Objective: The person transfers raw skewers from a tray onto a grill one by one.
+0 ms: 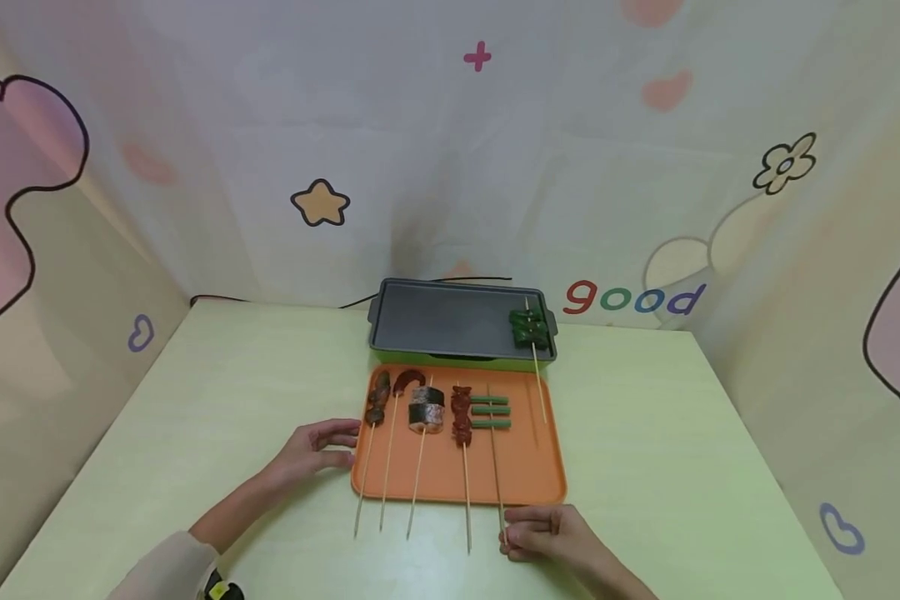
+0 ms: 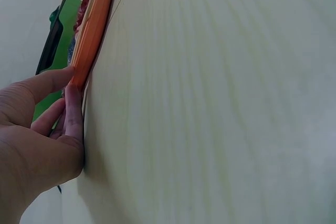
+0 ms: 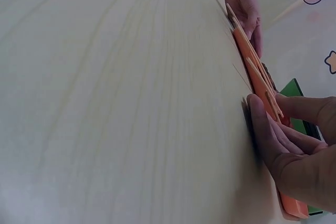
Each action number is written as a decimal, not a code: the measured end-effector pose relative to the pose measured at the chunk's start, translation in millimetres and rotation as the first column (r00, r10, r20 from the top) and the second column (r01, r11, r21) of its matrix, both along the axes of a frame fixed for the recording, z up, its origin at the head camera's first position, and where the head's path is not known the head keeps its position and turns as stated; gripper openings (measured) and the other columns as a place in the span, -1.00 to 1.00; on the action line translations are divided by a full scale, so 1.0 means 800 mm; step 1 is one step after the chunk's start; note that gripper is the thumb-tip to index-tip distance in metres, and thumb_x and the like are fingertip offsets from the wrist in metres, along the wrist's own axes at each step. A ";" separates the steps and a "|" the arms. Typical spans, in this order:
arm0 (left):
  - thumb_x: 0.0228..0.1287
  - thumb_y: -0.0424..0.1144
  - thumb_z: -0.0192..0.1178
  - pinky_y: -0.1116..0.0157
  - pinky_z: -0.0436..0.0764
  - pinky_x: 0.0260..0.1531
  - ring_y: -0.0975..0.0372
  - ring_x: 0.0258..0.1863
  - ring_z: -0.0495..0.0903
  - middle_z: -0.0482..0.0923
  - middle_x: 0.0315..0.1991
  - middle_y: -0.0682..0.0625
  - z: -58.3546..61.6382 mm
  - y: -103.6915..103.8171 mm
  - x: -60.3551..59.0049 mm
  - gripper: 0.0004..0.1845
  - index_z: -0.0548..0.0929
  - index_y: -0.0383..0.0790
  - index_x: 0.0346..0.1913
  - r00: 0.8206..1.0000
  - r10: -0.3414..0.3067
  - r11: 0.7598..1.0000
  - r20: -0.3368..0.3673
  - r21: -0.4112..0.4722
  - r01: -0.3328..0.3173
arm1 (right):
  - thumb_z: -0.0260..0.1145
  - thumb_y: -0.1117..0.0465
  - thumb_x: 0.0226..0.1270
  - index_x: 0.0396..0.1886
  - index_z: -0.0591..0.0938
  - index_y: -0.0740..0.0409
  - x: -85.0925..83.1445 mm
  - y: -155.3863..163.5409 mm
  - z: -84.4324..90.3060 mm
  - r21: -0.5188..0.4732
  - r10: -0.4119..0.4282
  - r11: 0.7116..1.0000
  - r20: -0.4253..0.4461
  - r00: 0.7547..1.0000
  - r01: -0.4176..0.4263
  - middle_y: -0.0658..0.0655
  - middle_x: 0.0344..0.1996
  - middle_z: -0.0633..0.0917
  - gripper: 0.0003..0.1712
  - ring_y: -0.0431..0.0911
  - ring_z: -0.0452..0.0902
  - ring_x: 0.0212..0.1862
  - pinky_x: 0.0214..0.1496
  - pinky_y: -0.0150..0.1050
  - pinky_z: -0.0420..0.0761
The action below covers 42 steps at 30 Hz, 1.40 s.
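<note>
My right hand [image 1: 551,537] pinches the stick of the skewer of green bean pieces [image 1: 491,412] in front of the orange tray [image 1: 525,479]. The bean pieces lie over the tray, right of a skewer of red-brown meat chunks [image 1: 461,415]. With fairly straight fingers, my left hand [image 1: 315,454] touches the tray's left edge; the left wrist view shows its fingertips [image 2: 72,71] against the rim. Further left on the tray are a skewer of dark-and-white rolls [image 1: 426,410], a curled red-brown skewer [image 1: 407,382] and a skewer of brown and green pieces [image 1: 378,400].
Behind the tray stands a green grill with a dark grey plate [image 1: 450,317]. On its right end rests a skewer of dark green pieces [image 1: 528,329], its stick reaching over the tray. A black cord [image 1: 221,297] runs along the back wall. Several sticks overhang the tray's front edge.
</note>
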State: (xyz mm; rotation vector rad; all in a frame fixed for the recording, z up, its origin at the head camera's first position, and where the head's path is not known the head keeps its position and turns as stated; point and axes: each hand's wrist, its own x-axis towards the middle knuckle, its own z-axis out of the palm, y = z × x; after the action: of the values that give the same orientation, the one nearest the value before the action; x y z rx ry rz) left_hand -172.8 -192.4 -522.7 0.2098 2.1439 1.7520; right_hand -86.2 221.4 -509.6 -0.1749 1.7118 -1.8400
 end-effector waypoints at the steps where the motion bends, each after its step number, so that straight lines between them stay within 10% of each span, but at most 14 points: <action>1: 0.33 -0.32 0.35 0.45 0.64 -0.04 0.24 0.11 0.63 0.58 0.25 -0.34 0.000 0.001 0.000 -0.38 0.45 -0.44 0.40 1.000 0.003 1.000 0.005 0.000 -0.003 | 0.31 0.34 0.44 0.28 0.33 0.78 0.000 -0.001 -0.001 -0.010 -0.001 1.000 0.003 1.000 0.001 0.37 -0.05 0.78 -0.36 -0.12 0.79 -0.07 0.01 -0.29 0.73; 26: 0.30 -0.32 0.38 0.42 0.66 -0.03 0.31 0.04 0.63 0.55 0.26 -0.35 -0.001 0.000 0.002 -0.34 0.43 -0.45 0.41 0.999 0.008 1.000 0.032 0.021 -0.009 | 0.36 0.31 0.41 0.32 0.32 0.72 0.003 0.004 -0.003 0.040 -0.044 0.998 -0.134 0.990 0.049 0.06 -0.09 0.78 -0.31 -0.31 0.74 -0.10 0.01 -0.46 0.68; 42: 0.29 -0.32 0.39 0.45 0.63 -0.05 0.19 0.14 0.61 0.61 0.20 -0.30 -0.001 -0.001 -0.001 -0.35 0.45 -0.42 0.40 0.999 0.025 1.000 0.025 -0.007 -0.025 | 0.32 0.37 0.41 0.26 0.36 0.76 0.005 0.001 0.012 -0.035 -0.013 0.999 -0.332 0.943 0.002 -0.16 -0.11 0.77 -0.39 -0.34 0.71 -0.07 0.02 -0.45 0.68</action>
State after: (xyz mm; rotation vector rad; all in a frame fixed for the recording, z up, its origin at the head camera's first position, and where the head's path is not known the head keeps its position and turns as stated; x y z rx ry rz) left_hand -173.4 -192.9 -523.3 0.1590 2.1427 1.7520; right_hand -82.6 222.3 -499.8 -0.5203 1.9054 -1.9297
